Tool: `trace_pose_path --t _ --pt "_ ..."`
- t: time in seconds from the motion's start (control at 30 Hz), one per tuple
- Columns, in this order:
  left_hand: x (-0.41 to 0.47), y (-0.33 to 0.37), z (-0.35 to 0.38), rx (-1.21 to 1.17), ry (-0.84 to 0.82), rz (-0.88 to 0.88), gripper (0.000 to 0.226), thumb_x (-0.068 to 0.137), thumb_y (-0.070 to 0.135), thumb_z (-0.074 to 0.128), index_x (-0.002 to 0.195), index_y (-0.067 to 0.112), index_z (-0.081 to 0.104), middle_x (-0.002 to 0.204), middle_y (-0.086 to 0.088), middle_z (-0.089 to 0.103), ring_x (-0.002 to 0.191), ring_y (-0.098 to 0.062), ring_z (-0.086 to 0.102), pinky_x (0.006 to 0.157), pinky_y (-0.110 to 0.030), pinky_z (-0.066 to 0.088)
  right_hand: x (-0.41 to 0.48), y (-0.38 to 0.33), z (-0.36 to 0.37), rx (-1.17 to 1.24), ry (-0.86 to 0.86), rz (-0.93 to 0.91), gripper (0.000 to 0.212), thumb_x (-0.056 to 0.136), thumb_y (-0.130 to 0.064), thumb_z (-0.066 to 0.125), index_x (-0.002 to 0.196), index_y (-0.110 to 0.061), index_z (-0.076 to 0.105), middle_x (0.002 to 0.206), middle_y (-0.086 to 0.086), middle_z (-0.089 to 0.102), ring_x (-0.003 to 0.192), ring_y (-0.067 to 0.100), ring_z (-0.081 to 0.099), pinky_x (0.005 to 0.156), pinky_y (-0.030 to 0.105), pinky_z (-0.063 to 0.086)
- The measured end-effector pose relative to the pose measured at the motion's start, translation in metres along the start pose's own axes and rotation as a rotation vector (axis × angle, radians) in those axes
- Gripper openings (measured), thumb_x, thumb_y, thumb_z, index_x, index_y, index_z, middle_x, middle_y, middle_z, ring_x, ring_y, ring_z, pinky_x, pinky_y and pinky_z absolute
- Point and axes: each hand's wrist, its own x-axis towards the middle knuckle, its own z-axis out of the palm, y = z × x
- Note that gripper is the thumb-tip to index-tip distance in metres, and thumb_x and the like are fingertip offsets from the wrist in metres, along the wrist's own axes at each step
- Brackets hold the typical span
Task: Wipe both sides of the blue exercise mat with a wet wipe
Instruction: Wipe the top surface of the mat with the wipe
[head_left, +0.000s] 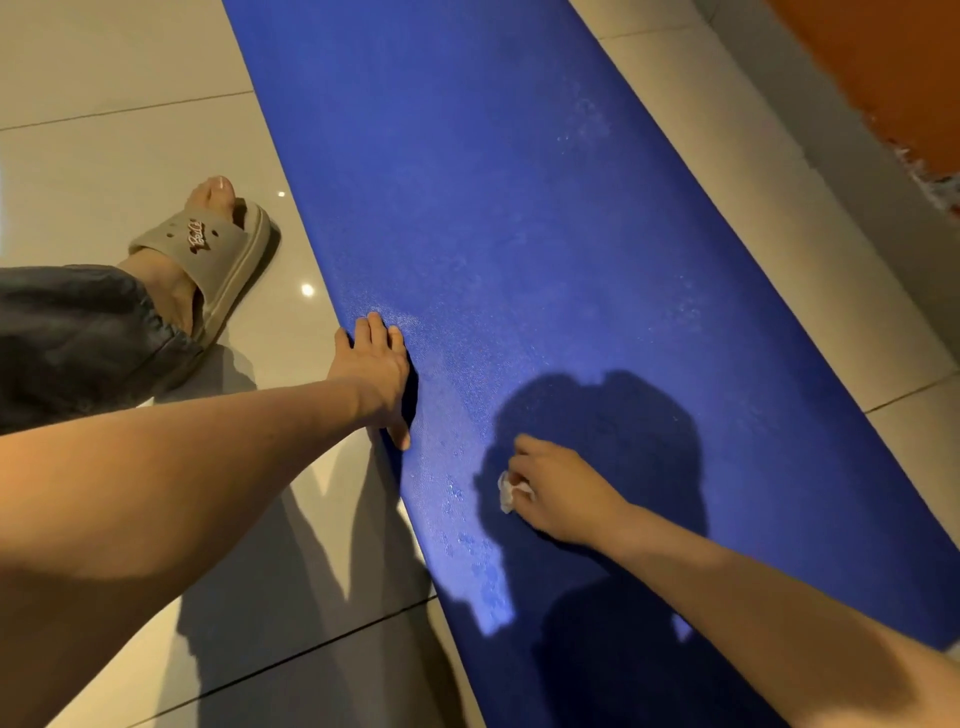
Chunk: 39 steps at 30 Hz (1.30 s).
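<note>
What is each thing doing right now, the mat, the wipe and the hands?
Mat: unrolled flat, damp spots showing.
Wipe: crumpled, pressed on the mat.
Right hand: grips the wipe.
Left hand: rests on the mat's edge.
Slipper: worn, beside the mat.

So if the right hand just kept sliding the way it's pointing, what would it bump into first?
Only bare blue mat at first, then probably the left hand pressing the mat's edge. The right hand, holding the wet wipe, points roughly that way.
</note>
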Motion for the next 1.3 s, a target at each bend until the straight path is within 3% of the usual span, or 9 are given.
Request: trace_pose_path --t 0.1,0.27,0.37,0.43,0.63,0.83,1.0,1.1,1.3 --pt "0.000 -0.001 0.001 -0.021 0.000 0.004 0.157 0.043 0.081 0.083 0.155 -0.001 0.010 0.157 -0.025 0.017 0.148 -0.042 0.015 0.118 -0.055 0.025 0.016 -0.006 -0.006 -0.034 -0.003 -0.028 0.024 0.089 -0.015 0.055 0.073 -0.033 0.053 0.088 -0.009 0.039 0.070 0.011 0.040 0.064 0.029 0.034" --pt "-0.002 0.000 0.002 -0.008 0.008 -0.004 0.157 0.044 0.081 0.083 0.155 0.000 0.006 0.159 -0.025 0.012 0.149 -0.041 0.014 0.118 -0.053 0.025 0.103 -0.026 -0.027 0.047 0.241 0.024 0.007 0.092 -0.002 0.053 0.095 -0.004 0.059 0.097 0.008 0.047 0.067 0.022 0.042 0.064 0.037 0.040" --pt "-0.001 0.000 0.005 -0.025 0.012 -0.010 0.158 0.045 0.079 0.084 0.156 0.001 0.003 0.161 -0.024 0.008 0.150 -0.040 0.011 0.118 -0.053 0.025 0.153 -0.037 -0.045 0.068 0.304 0.125 0.005 0.095 -0.006 0.052 0.093 -0.004 0.056 0.099 0.005 0.046 0.068 0.013 0.049 0.069 0.038 0.043" --pt "-0.001 -0.002 0.007 -0.049 0.022 -0.009 0.158 0.045 0.078 0.084 0.156 0.002 0.003 0.161 -0.023 0.008 0.150 -0.040 0.011 0.118 -0.053 0.026 0.173 -0.038 -0.045 0.052 0.357 0.172 0.008 0.095 -0.009 0.054 0.089 -0.005 0.056 0.098 0.008 0.049 0.076 0.026 0.054 0.071 0.044 0.048" --pt "-0.002 -0.004 0.004 -0.071 0.010 -0.001 0.159 0.045 0.078 0.084 0.157 0.001 0.002 0.161 -0.024 0.006 0.151 -0.040 0.008 0.119 -0.051 0.025 0.110 -0.023 -0.010 0.079 0.320 0.069 0.023 0.092 -0.023 0.050 0.079 -0.009 0.063 0.089 0.004 0.050 0.069 0.025 0.049 0.063 0.039 0.045" --pt "-0.003 -0.005 0.004 -0.115 0.015 0.010 0.160 0.043 0.075 0.087 0.156 0.000 0.004 0.161 -0.025 0.005 0.151 -0.041 0.008 0.119 -0.052 0.025 0.017 -0.012 0.012 -0.002 0.125 -0.084 0.022 0.086 -0.024 0.051 0.066 -0.028 0.043 0.081 -0.010 0.034 0.069 0.015 0.042 0.061 0.033 0.038" --pt "-0.002 -0.006 0.008 -0.143 0.013 0.016 0.160 0.045 0.074 0.088 0.158 0.001 0.000 0.163 -0.026 -0.002 0.153 -0.041 0.001 0.120 -0.052 0.023 0.071 -0.024 -0.004 -0.075 0.135 -0.138 0.024 0.092 -0.012 0.055 0.077 -0.024 0.068 0.087 -0.002 0.045 0.070 0.023 0.051 0.061 0.035 0.042" --pt "0.000 -0.007 0.010 -0.163 -0.004 0.013 0.162 0.047 0.073 0.088 0.159 0.003 -0.006 0.165 -0.025 -0.009 0.154 -0.041 -0.007 0.122 -0.053 0.019 0.129 -0.033 -0.015 0.002 0.286 -0.067 0.012 0.088 -0.002 0.058 0.082 -0.011 0.062 0.090 0.008 0.052 0.069 0.030 0.054 0.062 0.040 0.050" --pt "0.000 -0.010 0.012 -0.199 -0.002 0.014 0.163 0.045 0.074 0.088 0.160 0.007 -0.007 0.165 -0.023 -0.011 0.155 -0.039 -0.008 0.122 -0.054 0.019 0.181 -0.044 -0.033 0.008 0.328 0.106 0.014 0.098 -0.013 0.054 0.084 -0.011 0.057 0.097 0.006 0.049 0.079 0.030 0.054 0.072 0.045 0.048"
